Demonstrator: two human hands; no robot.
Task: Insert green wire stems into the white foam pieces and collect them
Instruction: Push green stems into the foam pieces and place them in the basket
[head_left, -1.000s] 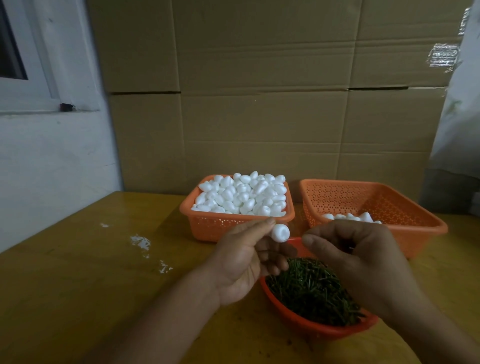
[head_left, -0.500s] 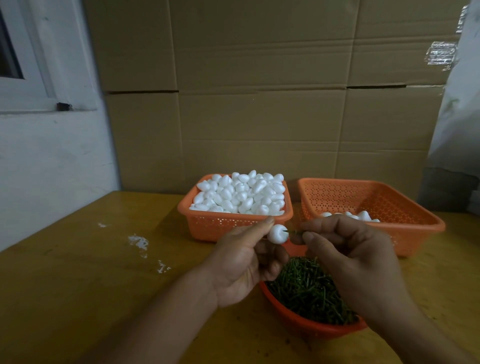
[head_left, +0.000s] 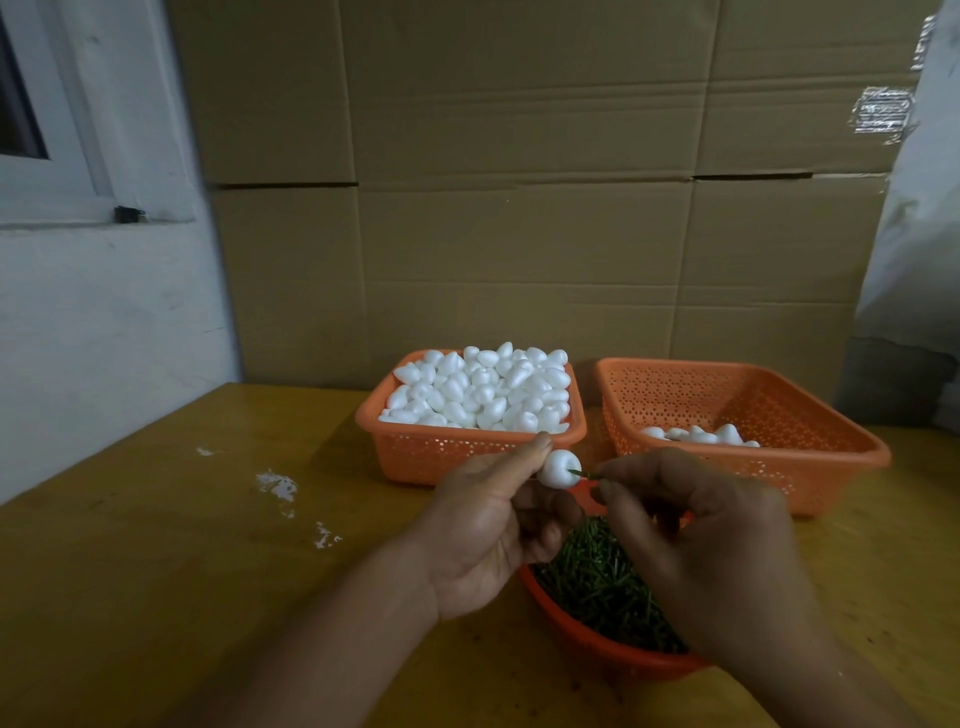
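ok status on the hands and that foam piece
Left hand pinches foam piece. Right hand pinches stem, tip at the foam. Nothing in the way.

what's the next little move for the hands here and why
Probably the right hand should push the green stem further into the foam piece while the left hand holds it steady. The stem's tip is just at the foam and a short length shows between foam and fingertips, so it does not look fully seated.

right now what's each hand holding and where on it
Left hand pinches the foam piece by its sides. Right hand pinches the green stem at its outer end; the tip meets the foam.
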